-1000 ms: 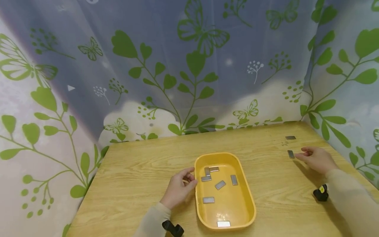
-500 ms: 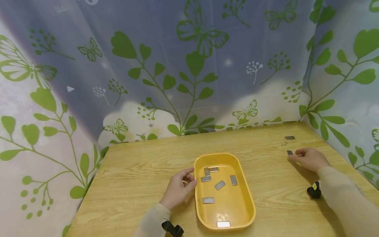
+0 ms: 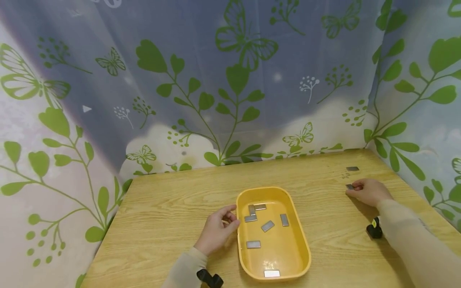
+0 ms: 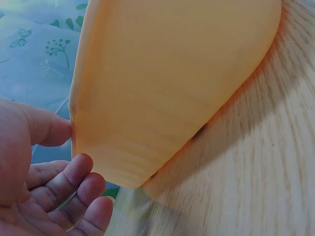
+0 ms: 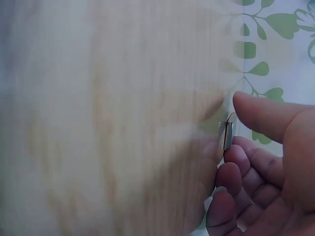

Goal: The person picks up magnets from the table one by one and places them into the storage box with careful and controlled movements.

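My right hand (image 3: 371, 191) is at the right side of the table, with a small grey metal block (image 3: 349, 187) between its thumb and fingertips; part of the block is hidden by the fingers. In the right wrist view the block (image 5: 226, 133) stands edge-on close to the tabletop. My left hand (image 3: 217, 229) rests against the left rim of a yellow plastic tray (image 3: 304, 244), fingers loosely bent. The left wrist view has the fingertips at the edge of the tray (image 4: 162, 88). Several similar metal blocks (image 3: 267, 226) lie flat inside the tray.
Another metal block (image 3: 352, 169) lies farther back on the wooden table (image 3: 173, 208), beyond a faint patch of marks (image 3: 345, 175). A patterned curtain (image 3: 201, 80) rises along the back and sides. Black wrist devices (image 3: 374, 228) sit on both sleeves.
My right hand has moved left over the nearer loose block and brought its fingers around it; the block has shifted slightly left. The left hand and tray have stayed put.
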A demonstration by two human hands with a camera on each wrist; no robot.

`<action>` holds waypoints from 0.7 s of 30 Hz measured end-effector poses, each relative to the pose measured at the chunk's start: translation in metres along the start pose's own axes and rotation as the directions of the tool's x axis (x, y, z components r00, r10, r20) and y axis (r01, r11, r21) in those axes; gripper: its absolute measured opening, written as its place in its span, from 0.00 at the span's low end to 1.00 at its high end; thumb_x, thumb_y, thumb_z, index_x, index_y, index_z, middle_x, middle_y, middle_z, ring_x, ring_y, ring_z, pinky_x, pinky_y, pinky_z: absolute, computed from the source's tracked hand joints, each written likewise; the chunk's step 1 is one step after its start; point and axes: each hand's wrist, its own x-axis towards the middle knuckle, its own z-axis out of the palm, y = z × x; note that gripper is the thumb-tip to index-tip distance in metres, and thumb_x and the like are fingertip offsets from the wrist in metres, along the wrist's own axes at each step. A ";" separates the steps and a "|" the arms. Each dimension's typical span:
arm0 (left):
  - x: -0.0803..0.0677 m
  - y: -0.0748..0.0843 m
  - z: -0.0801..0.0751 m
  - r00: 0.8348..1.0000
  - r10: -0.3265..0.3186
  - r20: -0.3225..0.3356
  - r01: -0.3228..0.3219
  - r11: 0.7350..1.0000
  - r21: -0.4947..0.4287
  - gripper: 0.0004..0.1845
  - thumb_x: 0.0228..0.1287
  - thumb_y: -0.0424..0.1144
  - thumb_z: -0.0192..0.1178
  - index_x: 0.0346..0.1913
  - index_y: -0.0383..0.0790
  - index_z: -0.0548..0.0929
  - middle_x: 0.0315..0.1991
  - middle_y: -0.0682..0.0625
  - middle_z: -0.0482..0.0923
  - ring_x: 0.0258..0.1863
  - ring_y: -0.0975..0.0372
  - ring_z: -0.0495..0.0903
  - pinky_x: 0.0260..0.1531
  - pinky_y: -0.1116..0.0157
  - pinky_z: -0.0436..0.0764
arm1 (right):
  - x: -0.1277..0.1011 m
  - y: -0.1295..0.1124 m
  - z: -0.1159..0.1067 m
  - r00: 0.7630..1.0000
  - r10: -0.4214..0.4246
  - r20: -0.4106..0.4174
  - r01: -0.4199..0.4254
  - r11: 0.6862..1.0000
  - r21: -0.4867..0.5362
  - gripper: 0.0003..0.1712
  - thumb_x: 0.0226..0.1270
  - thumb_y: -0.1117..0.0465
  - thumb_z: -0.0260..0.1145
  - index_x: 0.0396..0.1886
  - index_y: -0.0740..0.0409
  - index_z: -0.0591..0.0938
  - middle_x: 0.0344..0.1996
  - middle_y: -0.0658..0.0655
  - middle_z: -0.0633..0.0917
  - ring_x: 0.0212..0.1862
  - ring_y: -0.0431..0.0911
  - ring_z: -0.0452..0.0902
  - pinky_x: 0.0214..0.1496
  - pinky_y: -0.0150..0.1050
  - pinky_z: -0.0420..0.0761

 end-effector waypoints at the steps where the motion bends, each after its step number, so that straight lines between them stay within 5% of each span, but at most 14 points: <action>1: 0.000 0.000 0.000 1.000 0.001 0.000 -0.001 1.000 0.001 0.23 0.67 0.36 0.60 0.62 0.30 0.73 0.37 0.53 0.76 0.40 0.61 0.76 0.37 0.69 0.78 | 0.001 0.000 0.000 1.000 -0.002 0.000 0.002 1.000 0.000 0.36 0.63 0.45 0.65 0.53 0.76 0.76 0.41 0.68 0.82 0.43 0.62 0.77 0.45 0.56 0.74; 11: 0.000 -0.003 0.000 1.000 0.015 0.003 -0.016 1.000 0.016 0.23 0.67 0.37 0.60 0.62 0.31 0.73 0.37 0.53 0.77 0.40 0.61 0.76 0.37 0.69 0.78 | 0.007 -0.009 0.003 1.000 -0.018 0.007 0.018 1.000 -0.019 0.18 0.61 0.56 0.66 0.43 0.68 0.83 0.37 0.64 0.83 0.39 0.57 0.77 0.41 0.52 0.75; 21: 0.000 -0.002 0.000 1.000 0.019 0.002 -0.019 1.000 0.010 0.23 0.67 0.36 0.60 0.62 0.31 0.73 0.38 0.52 0.77 0.40 0.61 0.76 0.37 0.69 0.78 | 0.010 -0.015 0.005 0.999 -0.011 0.045 0.012 1.000 -0.008 0.16 0.60 0.56 0.68 0.39 0.65 0.84 0.34 0.61 0.84 0.37 0.53 0.77 0.39 0.49 0.75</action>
